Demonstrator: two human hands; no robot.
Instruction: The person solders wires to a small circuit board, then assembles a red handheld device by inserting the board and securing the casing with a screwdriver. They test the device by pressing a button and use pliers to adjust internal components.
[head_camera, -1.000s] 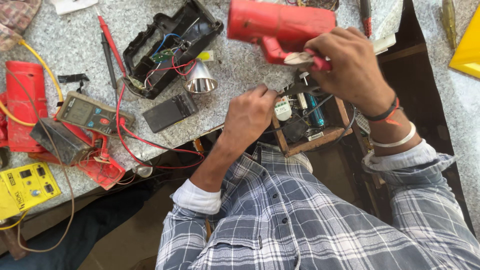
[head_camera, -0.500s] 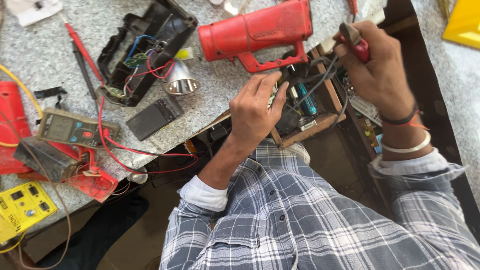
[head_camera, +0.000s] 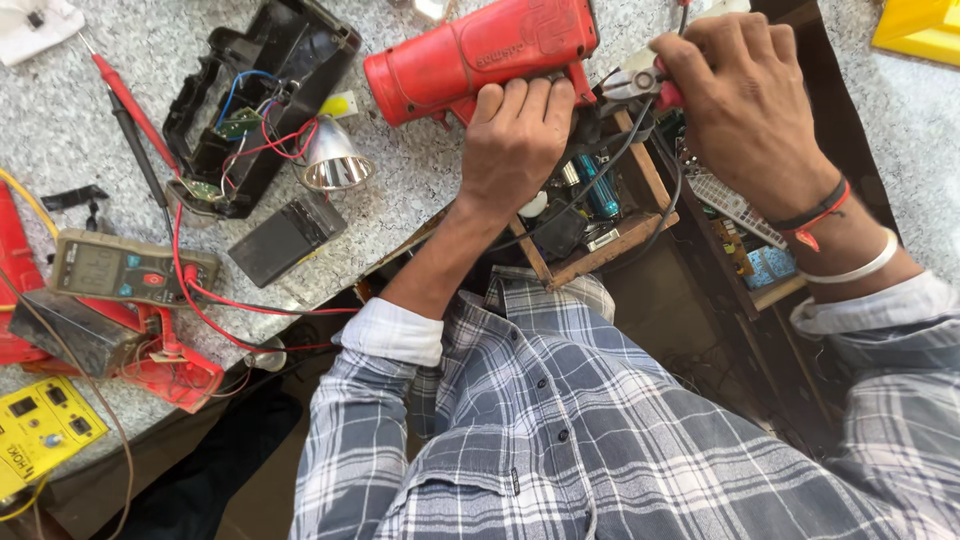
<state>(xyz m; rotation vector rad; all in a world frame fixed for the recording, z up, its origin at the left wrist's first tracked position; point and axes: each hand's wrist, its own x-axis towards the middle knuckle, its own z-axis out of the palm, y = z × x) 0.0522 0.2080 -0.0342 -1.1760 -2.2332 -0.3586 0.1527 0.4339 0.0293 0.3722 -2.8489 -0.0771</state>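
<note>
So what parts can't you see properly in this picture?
Head view:
- Red tool: its grip is hidden under the left hand.
- Cutters: handles covered by the right hand.
- Wooden drawer: its small parts are dark, half hidden by both hands.
- Yellow box: cut off at the top edge.

The handle of the red heat gun (head_camera: 480, 55) is hidden under the left hand (head_camera: 515, 135), and the gun's rear end runs off the top edge. The right hand (head_camera: 745, 100) covers the grips of the cutting pliers (head_camera: 635, 82) beside the gun. What the plier tips pinch is too small to tell. Left of the gun, a yellow box (head_camera: 40, 430) is cut by the left edge.
</note>
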